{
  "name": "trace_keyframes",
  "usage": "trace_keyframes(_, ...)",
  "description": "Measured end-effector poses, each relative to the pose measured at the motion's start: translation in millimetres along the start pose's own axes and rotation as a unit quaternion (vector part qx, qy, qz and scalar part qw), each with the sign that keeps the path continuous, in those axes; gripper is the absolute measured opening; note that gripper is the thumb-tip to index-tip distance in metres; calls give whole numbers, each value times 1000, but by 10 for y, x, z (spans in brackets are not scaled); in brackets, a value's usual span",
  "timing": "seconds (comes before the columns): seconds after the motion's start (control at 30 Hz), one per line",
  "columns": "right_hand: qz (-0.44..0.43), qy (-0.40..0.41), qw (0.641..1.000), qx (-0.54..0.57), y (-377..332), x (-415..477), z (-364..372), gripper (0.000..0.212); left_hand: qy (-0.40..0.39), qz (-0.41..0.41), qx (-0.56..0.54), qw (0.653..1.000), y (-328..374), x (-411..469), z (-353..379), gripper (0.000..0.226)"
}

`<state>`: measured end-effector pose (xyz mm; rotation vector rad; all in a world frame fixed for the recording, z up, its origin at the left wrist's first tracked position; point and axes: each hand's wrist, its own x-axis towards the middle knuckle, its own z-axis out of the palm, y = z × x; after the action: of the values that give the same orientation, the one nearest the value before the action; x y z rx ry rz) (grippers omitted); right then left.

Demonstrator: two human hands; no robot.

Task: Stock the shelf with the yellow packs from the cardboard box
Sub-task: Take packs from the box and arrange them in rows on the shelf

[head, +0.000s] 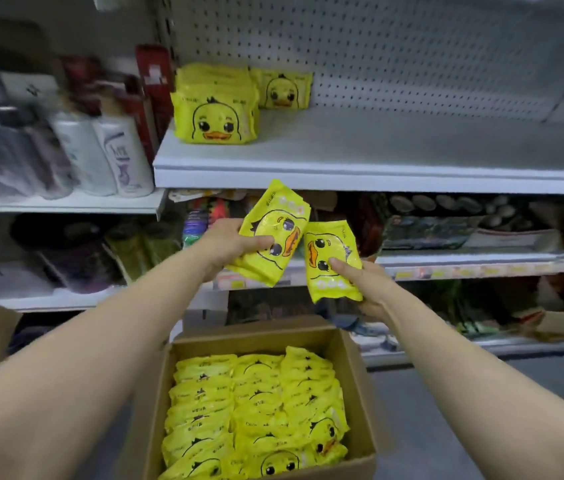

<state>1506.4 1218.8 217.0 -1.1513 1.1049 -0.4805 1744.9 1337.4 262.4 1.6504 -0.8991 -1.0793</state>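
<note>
Early: few yellow duck-print plastic packs (pixel 216 112) on white metal shelf (pixel 377 150), brown cardboard box (pixel 355 355) nearly full; left hand (pixel 228 244), right hand (pixel 365 284) each grip more.

At bottom centre of the frame sits the cardboard box (pixel 353 375), with rows of packs (pixel 256 410) in it. Above it, mid-frame, the left hand (pixel 228 244) holds a small stack (pixel 273 233). The right hand (pixel 363 282) holds a single pack (pixel 332 261) just right of that. At the left end of the shelf (pixel 377 157) above, front packs (pixel 216 112) stand before rear packs (pixel 284 90). Bottles (pixel 121 154) stand further left.
</note>
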Motion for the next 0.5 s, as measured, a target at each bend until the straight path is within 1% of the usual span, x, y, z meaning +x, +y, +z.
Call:
trace_keyframes(0.03, -24, 6, 1000, 16, -157, 15, -19, 40, 10, 11, -7, 1000, 161, 47, -23, 26)
trace_keyframes(0.07, -42, 5, 999, 30, -310, 28, -45, 34, 20, 19, -14, 1000, 320, 98, -47, 26)
trace_keyframes(0.17, -80, -18, 995, 54, -747, 120, -172, 28, 45, 44, -8, 998, 794, 293, -124, 22)
trace_keyframes(0.23, -94, -29, 994, 52, -1031, 212, -277, 28, 58, 55, 25, 996, 1089, 466, -167, 24)
trace_keyframes(0.33, -113, -44, 991, 49, -1406, 420, -449, 35, 67, 52, 101, 991, 1475, 750, -195, 32)
trace_keyframes(0.4, -124, -49, 990, 48, -1620, 607, -564, 37, 75, 54, 168, 981, 1650, 995, -191, 39)
trace_keyframes(0.5, -140, -41, 989, 16, -1936, 888, -720, 42, 74, 49, 223, 971, 1863, 1357, -105, 44)
